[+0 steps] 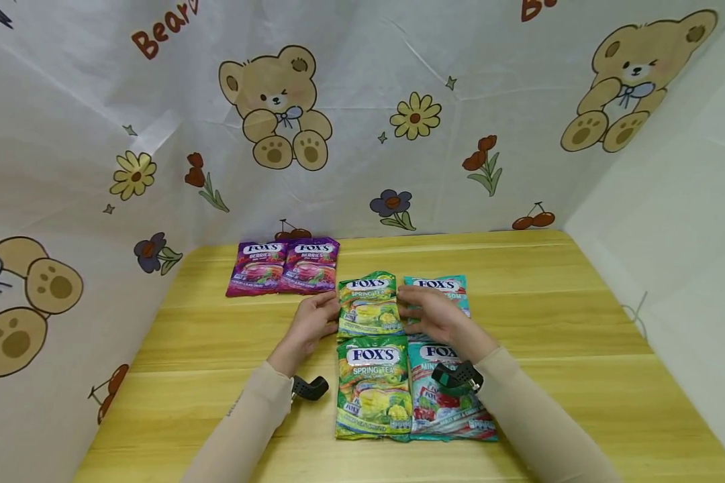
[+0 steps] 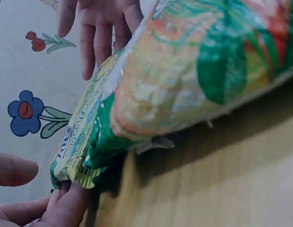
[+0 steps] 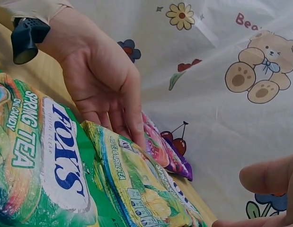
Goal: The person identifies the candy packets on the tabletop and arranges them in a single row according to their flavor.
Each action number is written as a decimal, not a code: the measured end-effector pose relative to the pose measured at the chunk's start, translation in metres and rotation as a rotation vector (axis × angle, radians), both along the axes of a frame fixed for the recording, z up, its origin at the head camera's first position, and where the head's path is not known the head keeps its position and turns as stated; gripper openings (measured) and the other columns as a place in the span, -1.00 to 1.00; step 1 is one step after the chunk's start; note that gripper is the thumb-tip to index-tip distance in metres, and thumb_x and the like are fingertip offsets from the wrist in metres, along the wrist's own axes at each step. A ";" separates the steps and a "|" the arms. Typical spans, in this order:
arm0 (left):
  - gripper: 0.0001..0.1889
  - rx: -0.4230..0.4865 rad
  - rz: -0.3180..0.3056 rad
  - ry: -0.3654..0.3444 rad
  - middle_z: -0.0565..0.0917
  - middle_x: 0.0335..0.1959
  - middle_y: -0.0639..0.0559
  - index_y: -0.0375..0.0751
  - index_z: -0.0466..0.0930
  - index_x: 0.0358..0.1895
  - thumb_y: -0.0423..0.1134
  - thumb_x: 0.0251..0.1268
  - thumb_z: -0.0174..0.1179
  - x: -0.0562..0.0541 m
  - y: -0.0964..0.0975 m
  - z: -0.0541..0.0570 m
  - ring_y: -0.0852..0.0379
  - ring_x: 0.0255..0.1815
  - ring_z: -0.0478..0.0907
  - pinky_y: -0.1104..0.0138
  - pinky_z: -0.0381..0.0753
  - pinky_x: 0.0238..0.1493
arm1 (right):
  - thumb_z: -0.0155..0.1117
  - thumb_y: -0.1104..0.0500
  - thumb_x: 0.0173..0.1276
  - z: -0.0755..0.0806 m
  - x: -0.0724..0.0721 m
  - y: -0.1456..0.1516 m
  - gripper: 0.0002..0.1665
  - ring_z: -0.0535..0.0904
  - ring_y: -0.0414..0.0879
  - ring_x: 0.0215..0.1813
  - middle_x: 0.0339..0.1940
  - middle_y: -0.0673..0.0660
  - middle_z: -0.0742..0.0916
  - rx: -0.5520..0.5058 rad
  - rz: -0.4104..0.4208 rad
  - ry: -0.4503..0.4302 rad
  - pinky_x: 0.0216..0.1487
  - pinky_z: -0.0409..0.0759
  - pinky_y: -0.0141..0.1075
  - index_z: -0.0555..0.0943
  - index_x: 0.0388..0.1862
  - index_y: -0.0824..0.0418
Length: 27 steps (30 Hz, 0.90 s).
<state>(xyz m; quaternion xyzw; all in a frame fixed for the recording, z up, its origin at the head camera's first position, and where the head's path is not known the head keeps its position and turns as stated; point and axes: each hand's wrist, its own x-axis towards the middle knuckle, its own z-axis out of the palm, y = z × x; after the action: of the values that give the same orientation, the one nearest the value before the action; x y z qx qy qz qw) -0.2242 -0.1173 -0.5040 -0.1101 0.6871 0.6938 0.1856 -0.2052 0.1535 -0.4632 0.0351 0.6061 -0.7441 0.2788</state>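
A green and yellow Fox's Spring Tea candy bag (image 1: pixel 370 310) lies between the two hands. My left hand (image 1: pixel 311 323) touches its left edge, the fingertips reaching under it while the thumb stays apart in the left wrist view. At the opposite edge is my right hand (image 1: pixel 436 315), its fingers fairly straight and thumb spread. That hand partly covers a teal Fox's candy bag (image 1: pixel 457 287). Directly below the upper green bag lies a second Spring Tea bag (image 1: pixel 374 392). Beside that one is another teal bag (image 1: pixel 444 419), partly hidden by the right wrist camera.
Two purple Fox's Berries bags (image 1: pixel 258 270) lie side by side at the back left of the wooden table (image 1: pixel 556 315). A bear-printed cloth (image 1: pixel 350 154) hangs behind the table and down its left side. A white wall (image 1: pixel 670 235) borders the right.
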 end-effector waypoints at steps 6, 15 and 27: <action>-0.48 0.056 0.000 -0.009 0.44 0.48 -0.24 -0.26 0.30 0.55 -0.27 0.62 0.07 -0.004 0.002 -0.001 -0.16 0.44 0.46 -0.01 0.57 0.38 | -0.08 0.13 0.71 -0.003 -0.004 -0.002 -0.27 -0.07 0.35 0.69 0.72 0.35 -0.01 -0.021 -0.038 -0.019 0.58 0.07 0.40 -0.03 0.70 0.28; -0.45 0.119 0.035 -0.031 0.46 0.45 -0.31 -0.33 0.29 0.54 -0.32 0.58 0.09 -0.008 0.007 -0.001 -0.14 0.39 0.49 0.05 0.57 0.37 | -0.06 0.13 0.71 -0.006 -0.006 -0.004 -0.27 -0.09 0.34 0.70 0.73 0.30 -0.02 -0.070 -0.053 -0.030 0.61 0.00 0.37 -0.02 0.71 0.22; -0.38 0.209 0.005 -0.067 0.47 0.44 -0.25 -0.03 0.22 0.62 -0.30 0.57 0.11 -0.007 0.007 0.001 -0.01 0.08 0.65 0.19 0.77 -0.08 | -0.12 0.18 0.72 -0.009 -0.012 -0.004 -0.28 0.01 -0.08 -0.41 0.46 0.16 0.32 -0.080 -0.067 0.000 -0.26 0.07 -0.20 -0.08 0.73 0.13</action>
<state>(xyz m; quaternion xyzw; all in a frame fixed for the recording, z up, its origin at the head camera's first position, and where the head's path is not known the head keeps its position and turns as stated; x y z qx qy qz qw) -0.2316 -0.1104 -0.5027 -0.1150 0.6040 0.7581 0.2173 -0.2169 0.1493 -0.4727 0.0443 0.5743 -0.7768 0.2547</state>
